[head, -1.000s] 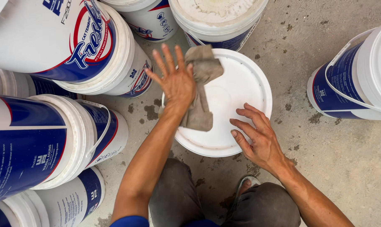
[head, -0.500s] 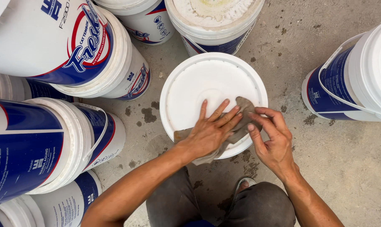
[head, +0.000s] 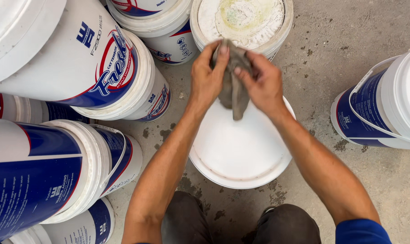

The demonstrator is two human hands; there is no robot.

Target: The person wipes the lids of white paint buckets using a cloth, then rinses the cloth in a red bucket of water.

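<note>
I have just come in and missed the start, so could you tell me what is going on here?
A person crouches on a concrete floor among white and blue pails. Both hands, the left hand and the right hand, hold a grey-brown rag bunched up in the air above a closed white pail lid. Just beyond the hands stands another pail whose lid is smeared with yellowish dirt.

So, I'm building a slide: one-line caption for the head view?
Both hands, left and right, hold a grey rag above a white bucket lid.
</note>
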